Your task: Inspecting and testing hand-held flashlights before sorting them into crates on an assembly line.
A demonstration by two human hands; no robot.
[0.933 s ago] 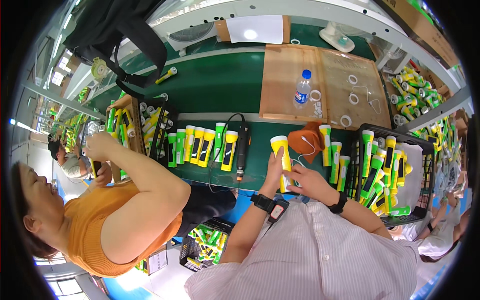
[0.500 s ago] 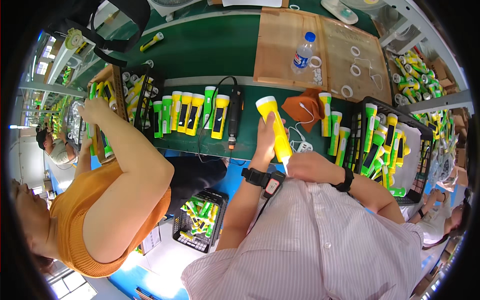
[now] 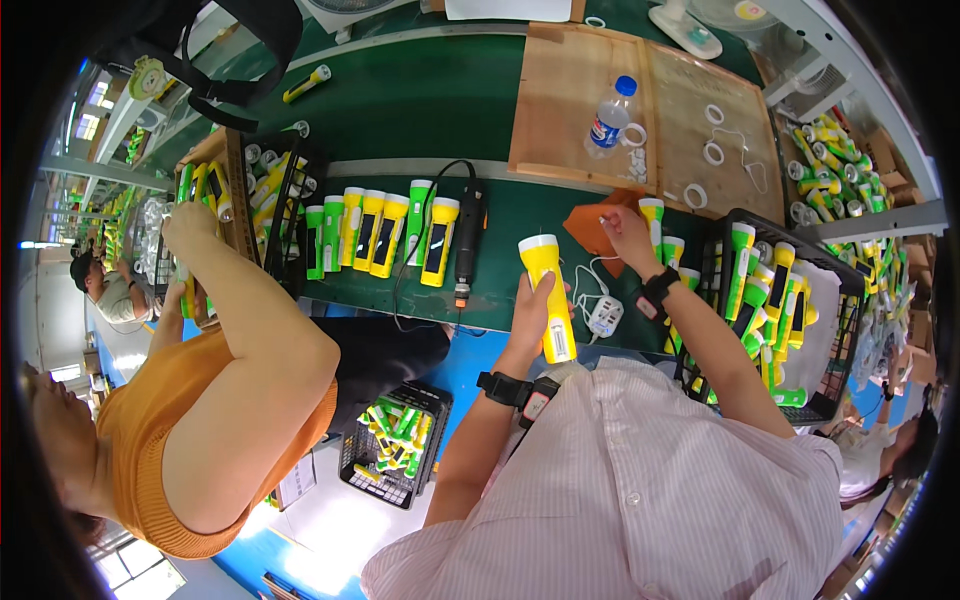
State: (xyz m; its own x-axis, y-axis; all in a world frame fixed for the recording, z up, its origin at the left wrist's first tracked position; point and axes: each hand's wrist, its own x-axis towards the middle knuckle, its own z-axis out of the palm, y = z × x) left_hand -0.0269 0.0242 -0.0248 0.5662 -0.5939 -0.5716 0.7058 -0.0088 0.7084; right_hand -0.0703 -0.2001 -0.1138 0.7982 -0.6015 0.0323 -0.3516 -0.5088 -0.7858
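My left hand is closed round a yellow flashlight. Its broad white head points up and away, and its narrower end tilts toward my shirt. Over the brown-orange cloth, my right hand has its fingers pinched together at a white cable; the fingers partly hide the cable's end. That cable runs down to a white multi-port charger at the table's front edge. Just right of this hand stand a yellow flashlight and several green ones, partly covered by my forearm.
A row of green and yellow flashlights and a black electric screwdriver lie to the left. At right is a black crate of flashlights. Behind are a wooden board and a bottle. A co-worker in orange reaches across at left.
My right hand has left the flashlight's lower end and moved up and right to the cable on the cloth. The flashlight in my left hand has dropped lower and turned, showing its side.
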